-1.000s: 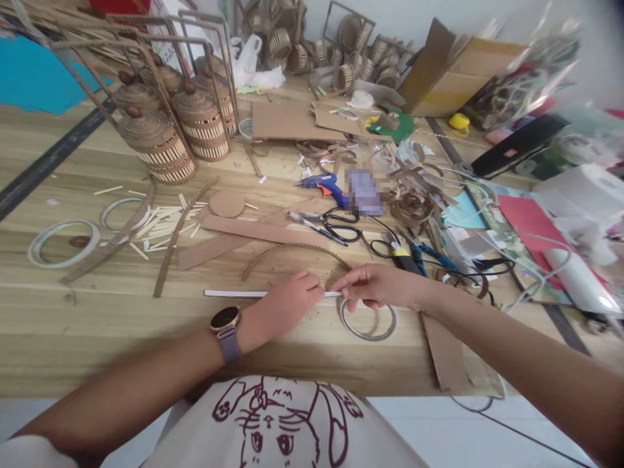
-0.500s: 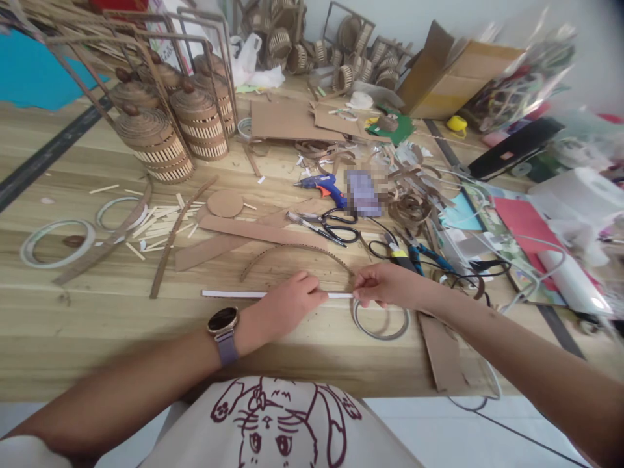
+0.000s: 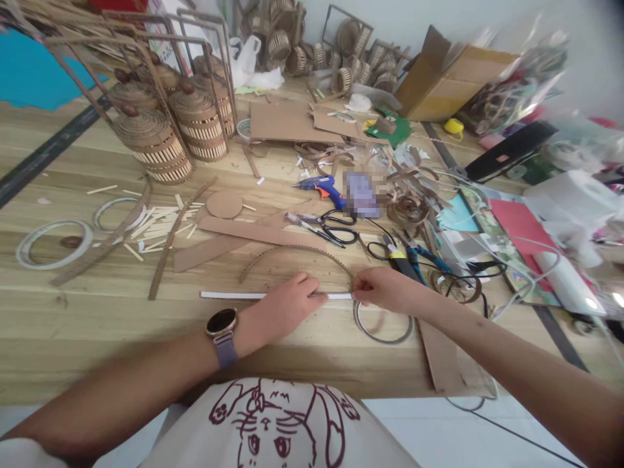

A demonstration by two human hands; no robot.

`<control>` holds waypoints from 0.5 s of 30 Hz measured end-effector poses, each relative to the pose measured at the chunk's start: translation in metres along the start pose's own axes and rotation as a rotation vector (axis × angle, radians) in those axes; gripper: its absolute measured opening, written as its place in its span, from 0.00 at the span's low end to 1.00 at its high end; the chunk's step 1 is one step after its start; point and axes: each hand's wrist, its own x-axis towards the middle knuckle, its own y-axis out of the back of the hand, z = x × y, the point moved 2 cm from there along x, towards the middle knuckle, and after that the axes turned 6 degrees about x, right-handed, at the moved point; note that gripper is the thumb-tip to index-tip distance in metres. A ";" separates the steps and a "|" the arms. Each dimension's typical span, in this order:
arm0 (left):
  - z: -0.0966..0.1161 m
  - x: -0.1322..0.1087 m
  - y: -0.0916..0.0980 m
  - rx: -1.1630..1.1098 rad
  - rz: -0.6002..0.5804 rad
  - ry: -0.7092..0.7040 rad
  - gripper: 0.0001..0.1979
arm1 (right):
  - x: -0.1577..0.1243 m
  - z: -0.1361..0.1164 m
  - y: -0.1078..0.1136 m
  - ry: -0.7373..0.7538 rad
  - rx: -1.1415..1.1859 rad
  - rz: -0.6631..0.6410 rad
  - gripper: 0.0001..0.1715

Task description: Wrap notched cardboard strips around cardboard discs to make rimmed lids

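Note:
A narrow strip with a white tape-like face (image 3: 229, 296) and a thin brown edge lies along the table in front of me. My left hand (image 3: 290, 305), with a watch on its wrist, is closed on the middle of this strip, fingertips pressed together. At the strip's right end my right hand (image 3: 383, 287) pinches it; the fingertips are partly hidden. Just below the right hand a thin roll of tape (image 3: 387, 340) touches or nearly touches the fingers. Behind both hands curves a brown corrugated cardboard strip (image 3: 292, 247).
Beyond lie scissors (image 3: 341, 233), a pen (image 3: 316, 231), a blue glue gun (image 3: 319, 184), pliers (image 3: 429, 257) and flat cardboard strips (image 3: 263, 233). Small wooden sticks (image 3: 158, 221) and a tape roll (image 3: 24, 247) are at left. Lantern-like baskets (image 3: 156, 146) stand behind; a cardboard piece (image 3: 441, 361) lies right.
The tape roll by my right hand has shifted slightly right. My right hand has turned a little, its fingers closer to the strip. My left hand stays on the strip.

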 end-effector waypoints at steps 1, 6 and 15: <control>0.000 0.000 0.000 0.005 -0.003 0.000 0.13 | 0.000 0.000 -0.001 0.004 -0.007 0.006 0.08; 0.001 0.001 -0.002 0.026 -0.021 0.026 0.14 | 0.000 -0.002 -0.004 0.023 -0.032 0.041 0.09; 0.009 0.010 0.022 -0.017 -0.007 0.141 0.11 | -0.013 -0.011 -0.002 0.102 0.018 0.123 0.07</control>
